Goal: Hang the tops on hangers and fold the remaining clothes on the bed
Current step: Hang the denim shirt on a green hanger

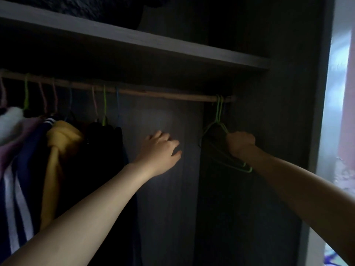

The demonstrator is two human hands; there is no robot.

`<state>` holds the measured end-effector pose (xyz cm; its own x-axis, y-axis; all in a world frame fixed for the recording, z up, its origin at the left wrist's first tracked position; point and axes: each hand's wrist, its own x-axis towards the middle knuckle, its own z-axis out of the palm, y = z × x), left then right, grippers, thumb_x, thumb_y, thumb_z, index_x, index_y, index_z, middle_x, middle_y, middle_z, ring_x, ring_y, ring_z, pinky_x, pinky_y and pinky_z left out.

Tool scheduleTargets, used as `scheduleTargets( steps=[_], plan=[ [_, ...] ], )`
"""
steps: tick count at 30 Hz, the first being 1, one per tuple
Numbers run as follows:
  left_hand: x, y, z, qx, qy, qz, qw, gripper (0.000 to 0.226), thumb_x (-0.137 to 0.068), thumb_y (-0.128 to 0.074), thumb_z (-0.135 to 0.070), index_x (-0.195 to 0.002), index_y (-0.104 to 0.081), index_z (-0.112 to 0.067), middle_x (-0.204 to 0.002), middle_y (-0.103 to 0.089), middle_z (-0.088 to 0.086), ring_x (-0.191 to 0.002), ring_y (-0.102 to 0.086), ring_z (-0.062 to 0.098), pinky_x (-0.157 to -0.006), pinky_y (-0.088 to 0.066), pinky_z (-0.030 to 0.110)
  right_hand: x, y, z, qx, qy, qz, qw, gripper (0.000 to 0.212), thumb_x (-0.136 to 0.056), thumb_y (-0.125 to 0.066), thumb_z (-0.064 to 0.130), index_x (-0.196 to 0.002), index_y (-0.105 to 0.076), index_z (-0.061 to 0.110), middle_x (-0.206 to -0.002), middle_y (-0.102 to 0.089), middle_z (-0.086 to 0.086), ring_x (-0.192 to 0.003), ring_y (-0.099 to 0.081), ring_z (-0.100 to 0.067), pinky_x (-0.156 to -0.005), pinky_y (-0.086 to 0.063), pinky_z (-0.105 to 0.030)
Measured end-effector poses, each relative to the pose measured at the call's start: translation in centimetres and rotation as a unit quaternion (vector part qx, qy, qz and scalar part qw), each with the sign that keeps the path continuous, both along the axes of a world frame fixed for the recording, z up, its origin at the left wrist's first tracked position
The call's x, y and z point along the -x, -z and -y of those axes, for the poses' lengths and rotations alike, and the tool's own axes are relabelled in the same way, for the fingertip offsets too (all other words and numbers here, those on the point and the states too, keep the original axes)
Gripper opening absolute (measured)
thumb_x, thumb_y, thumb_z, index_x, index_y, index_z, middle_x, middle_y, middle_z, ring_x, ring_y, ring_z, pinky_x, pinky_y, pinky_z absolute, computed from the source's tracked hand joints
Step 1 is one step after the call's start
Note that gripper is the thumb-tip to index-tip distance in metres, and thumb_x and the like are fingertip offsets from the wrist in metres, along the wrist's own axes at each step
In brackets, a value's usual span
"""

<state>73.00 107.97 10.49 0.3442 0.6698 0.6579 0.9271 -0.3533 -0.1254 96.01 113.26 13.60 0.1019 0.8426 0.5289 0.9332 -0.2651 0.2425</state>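
Nearest, two bare forearms stretched up from the lower corners into a dim wardrobe. On the left hand (159,150), fingers (165,136) relaxed and a little spread, holding nothing, back of the hand toward the camera in front of the grey back panel (163,198); cannot tell whether touching it. On the right hand (240,143), fingers curled into a fist round the sloping shoulder wire of the green wire hangers (218,112). Thin, bright green, bare of clothing, at least two bunched together, exact count hard to tell in the gloom. Hooks side by side over the far right end of the wooden rail (172,95), close to the wardrobe's side wall (288,112); frames tilted, one lower corner poking out below the right wrist. Further left along the same rail, well apart from that bunch, a row of filled hangers with pink, green and blue hooks: a black garment (103,143) nearest the left hand, then a yellow top (63,137) knotted at the front, then a navy top with white stripes (23,189), then something pale pink and white at the frame edge. Above the rail, a grey shelf (134,39) running across, with a dark bundle (96,8) lying on it, too shadowed to identify. At the far right, a bright blurred strip of daylight beyond the wardrobe.
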Motion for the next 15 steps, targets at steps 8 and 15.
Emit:
scheduleTargets(
  steps=[8, 15],
  plan=[
    [0.6, 0.8, -0.9, 0.009, 0.006, 0.032, 0.999, 0.041, -0.096, -0.038, -0.041, -0.132, -0.05, -0.026, -0.136, -0.046, 0.0, -0.127, -0.034, 0.02, -0.097, -0.029, 0.033, 0.0, -0.3, 0.3, -0.033, -0.012, -0.012, 0.999, 0.03, -0.094, -0.041, 0.006, -0.119, -0.058, 0.004, -0.124, -0.058, -0.015, -0.115, -0.056, -0.031, -0.09, -0.046, -0.038],
    [2.1, 2.4, -1.2, 0.035, 0.032, 0.091, 0.995, 0.038, -0.096, -0.043, -0.036, -0.13, -0.053, -0.022, -0.135, -0.048, 0.005, -0.123, -0.037, 0.024, -0.097, -0.03, 0.031, 0.9, 0.6, 0.8, -0.068, -0.026, 0.035, 0.997, 0.038, -0.094, -0.038, 0.003, -0.131, -0.038, -0.005, -0.119, -0.06, -0.019, -0.107, -0.06, -0.035, -0.082, -0.047, -0.038]
  ],
)
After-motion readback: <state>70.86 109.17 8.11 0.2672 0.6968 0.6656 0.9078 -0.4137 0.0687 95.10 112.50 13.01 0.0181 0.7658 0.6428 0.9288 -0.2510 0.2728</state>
